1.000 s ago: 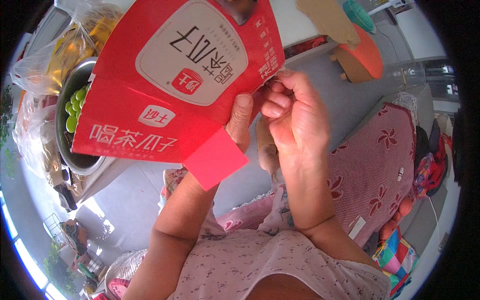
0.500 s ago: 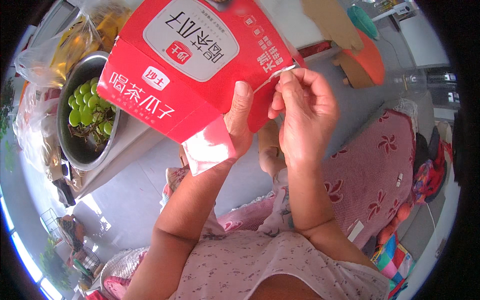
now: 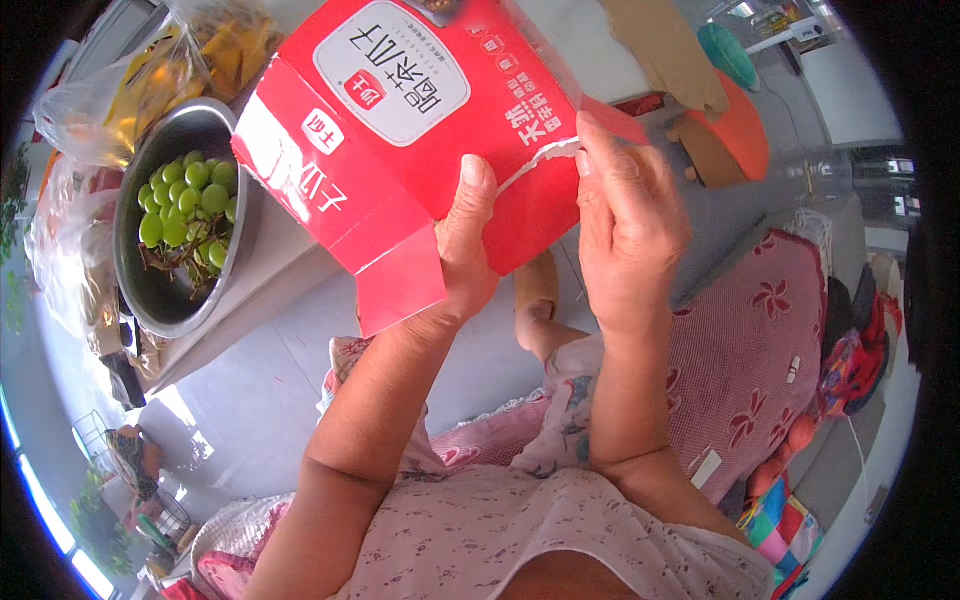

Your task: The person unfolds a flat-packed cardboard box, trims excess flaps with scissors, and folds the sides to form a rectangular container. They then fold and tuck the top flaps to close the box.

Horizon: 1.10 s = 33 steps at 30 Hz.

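Observation:
I hold a large red cardboard box (image 3: 400,130) with a white oval label in front of me, tilted over the table edge. My left hand (image 3: 462,255) grips its near lower side, thumb pressed on the red face beside a loose flap (image 3: 398,290). My right hand (image 3: 625,215) pinches a torn white-edged strip (image 3: 540,158) at the box's right corner between thumb and fingers.
A steel bowl (image 3: 160,300) of green grapes sits on the table at left, with clear plastic bags (image 3: 130,80) of yellow food behind it. An orange stool (image 3: 745,140) and brown cardboard stand at upper right. A red patterned cushion (image 3: 760,340) lies to my right.
The box has turned and dropped lower, its label now facing up and away. My right hand has pulled the strip further along the corner, opening a longer tear.

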### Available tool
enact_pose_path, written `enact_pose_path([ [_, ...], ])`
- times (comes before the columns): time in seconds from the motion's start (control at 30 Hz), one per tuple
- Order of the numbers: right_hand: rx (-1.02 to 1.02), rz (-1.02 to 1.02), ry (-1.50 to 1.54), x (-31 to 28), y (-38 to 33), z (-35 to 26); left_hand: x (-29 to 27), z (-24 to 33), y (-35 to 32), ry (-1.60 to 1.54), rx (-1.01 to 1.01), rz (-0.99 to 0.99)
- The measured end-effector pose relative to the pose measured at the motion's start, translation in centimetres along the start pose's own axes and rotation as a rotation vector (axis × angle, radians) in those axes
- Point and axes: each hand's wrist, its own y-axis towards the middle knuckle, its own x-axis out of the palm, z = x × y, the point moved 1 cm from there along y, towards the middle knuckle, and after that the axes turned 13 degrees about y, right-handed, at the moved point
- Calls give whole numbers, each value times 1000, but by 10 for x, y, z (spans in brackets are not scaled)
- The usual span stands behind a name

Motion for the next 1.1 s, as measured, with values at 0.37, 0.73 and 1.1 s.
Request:
enact_pose_path([
  [0.37,-140,46,-6,4,-4,8,-2,7,2,80,17,-69],
  [0.73,-22,-54,-62,5,-1,5,4,-6,-2,222,53,135],
  [1.1,-70,28,-120,17,-8,2,4,-9,-9,156,5,79],
])
